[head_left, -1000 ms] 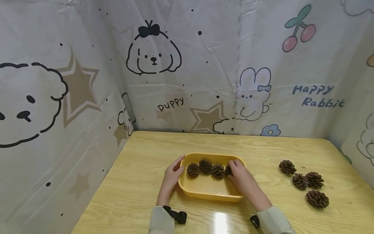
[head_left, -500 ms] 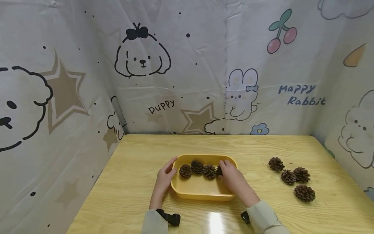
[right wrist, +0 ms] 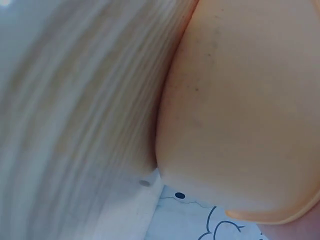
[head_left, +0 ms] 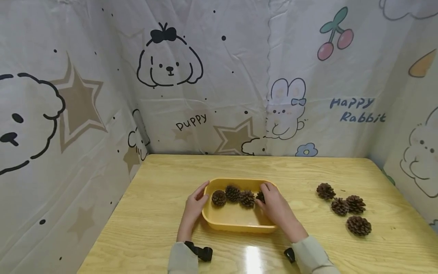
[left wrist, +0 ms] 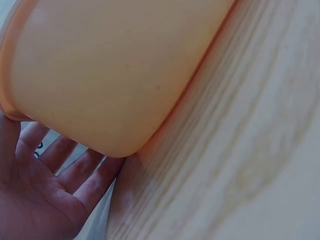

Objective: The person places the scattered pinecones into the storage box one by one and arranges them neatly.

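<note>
A yellow plastic tub [head_left: 236, 227] stands on the table, with several brown pine cones in a row along its back half. My left hand [head_left: 194, 207] holds the tub's left end, thumb at the rim and fingers along the outer wall. In the left wrist view, the fingers of that left hand [left wrist: 55, 185] spread behind the tub's wall [left wrist: 110, 75]. Reaching over the right end, my right hand [head_left: 276, 207] has its thumb and fingers around a partly hidden pine cone [head_left: 261, 196]. The right wrist view shows mostly the tub's outer wall [right wrist: 240, 110].
Several loose pine cones lie right of the tub, the nearest pine cone [head_left: 359, 226] set apart from the others. The wooden table [head_left: 154, 190] meets a patterned cloth [head_left: 212, 95] at the back and along its sides.
The head view has shifted slightly. My right thumb sits a little farther left from the fingers than before, beside the same pine cone. The left hand stays at the tub's left end.
</note>
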Demonstrator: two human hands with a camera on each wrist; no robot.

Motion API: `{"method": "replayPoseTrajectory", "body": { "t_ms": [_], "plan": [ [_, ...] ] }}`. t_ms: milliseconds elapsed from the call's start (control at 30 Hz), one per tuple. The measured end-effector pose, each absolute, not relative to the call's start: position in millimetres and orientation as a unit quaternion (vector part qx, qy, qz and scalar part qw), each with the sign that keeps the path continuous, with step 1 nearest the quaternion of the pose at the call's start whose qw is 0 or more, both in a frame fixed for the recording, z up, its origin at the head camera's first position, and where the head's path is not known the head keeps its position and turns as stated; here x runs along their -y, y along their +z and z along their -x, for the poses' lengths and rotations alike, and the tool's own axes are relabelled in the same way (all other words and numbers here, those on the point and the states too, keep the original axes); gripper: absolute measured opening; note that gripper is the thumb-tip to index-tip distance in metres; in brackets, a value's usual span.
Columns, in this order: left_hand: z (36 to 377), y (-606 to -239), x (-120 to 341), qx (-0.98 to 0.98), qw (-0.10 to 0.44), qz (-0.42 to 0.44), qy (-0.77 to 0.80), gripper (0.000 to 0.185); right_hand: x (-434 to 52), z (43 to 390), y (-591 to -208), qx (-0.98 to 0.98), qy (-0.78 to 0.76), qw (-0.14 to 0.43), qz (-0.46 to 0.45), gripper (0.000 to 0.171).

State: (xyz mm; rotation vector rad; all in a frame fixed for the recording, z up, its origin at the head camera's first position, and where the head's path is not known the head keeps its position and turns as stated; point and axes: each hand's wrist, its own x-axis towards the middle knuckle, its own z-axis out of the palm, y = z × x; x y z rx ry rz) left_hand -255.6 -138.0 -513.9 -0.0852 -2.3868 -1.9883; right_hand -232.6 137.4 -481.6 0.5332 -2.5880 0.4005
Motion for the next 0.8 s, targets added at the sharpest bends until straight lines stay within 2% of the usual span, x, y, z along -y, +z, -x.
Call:
{"method": "replayPoseTrajectory", "body": {
  "t_ms": [233, 467, 800],
  "plan": [
    [255.9, -513.3, 138.7, 0.768, 0.018, 0.023, -0.640, 0.047, -144.9, 228.3, -478.3, 0.931, 0.229, 0.237, -0.158, 0.046],
    [258.4, -515.4, 135.0, 0.769, 0.019, 0.024, -0.639, 0.047, -162.6, 222.0, -479.0, 0.908, 0.256, 0.298, -0.145, 0.054],
    [257.7, -514.4, 137.8, 0.770, 0.023, 0.031, -0.637, 0.047, -194.0, 212.8, -480.6, 0.892, 0.273, 0.347, -0.102, 0.055]
  ]
}}
